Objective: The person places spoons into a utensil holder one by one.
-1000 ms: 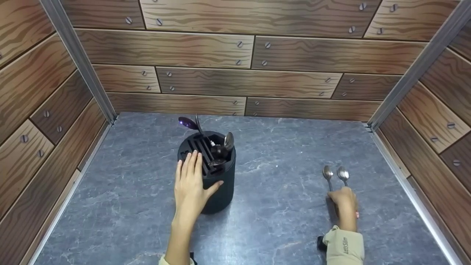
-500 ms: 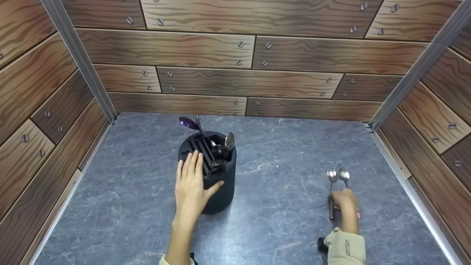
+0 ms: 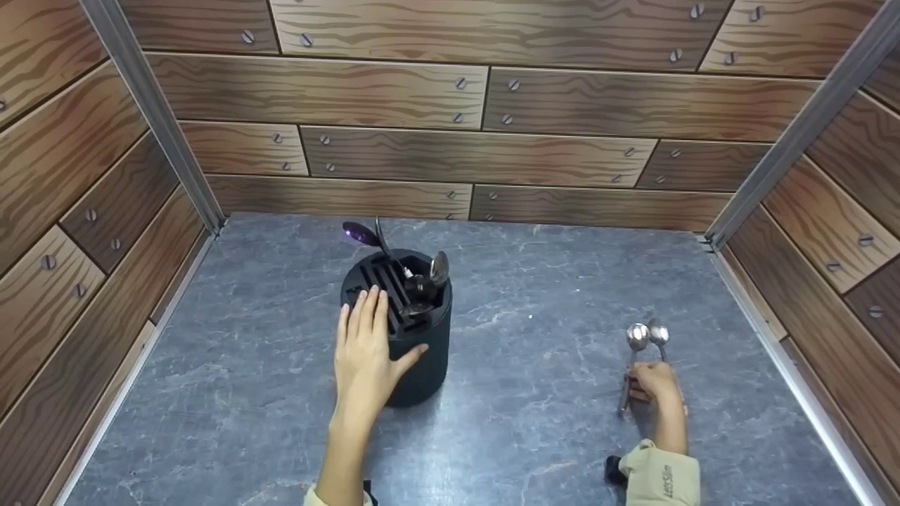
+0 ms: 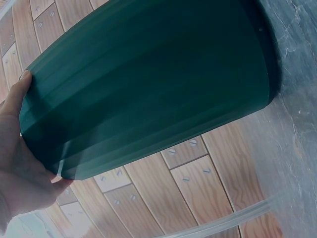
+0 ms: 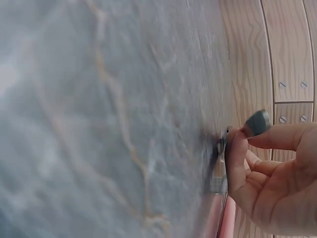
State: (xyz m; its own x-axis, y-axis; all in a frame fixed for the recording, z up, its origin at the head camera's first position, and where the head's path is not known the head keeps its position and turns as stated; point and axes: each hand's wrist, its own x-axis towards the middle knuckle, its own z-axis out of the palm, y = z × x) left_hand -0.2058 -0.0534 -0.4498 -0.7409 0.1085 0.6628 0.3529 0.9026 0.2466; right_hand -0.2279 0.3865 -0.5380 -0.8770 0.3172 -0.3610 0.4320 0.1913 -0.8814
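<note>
A black cylindrical utensil holder [image 3: 430, 362] stands upright in the head view. My left hand [image 3: 362, 358] rests on its near upper rim, fingers straight and thumb spread to the side; the left wrist view shows the holder's wall [image 4: 158, 84] beside that hand. At the right, my right hand [image 3: 659, 386] pinches a metal spoon [image 3: 638, 337] by its handle, bowl pointing away from me. A handle end [image 5: 257, 123] sticks out between thumb and finger in the right wrist view. Beside it lies a second spoon [image 3: 659, 332], its handle mostly hidden by the hand.
Several utensils stand in the holder, among them a purple spoon [image 3: 360, 233] leaning out at the back left. The grey marbled tabletop [image 3: 520, 407] lies between the hands. Wood-patterned walls [image 3: 394, 154] enclose the back and both sides.
The right hand's spoon has shifted slightly right, towards the second spoon, and its handle has turned so its lower end shows left of the hand. The left hand stays put.
</note>
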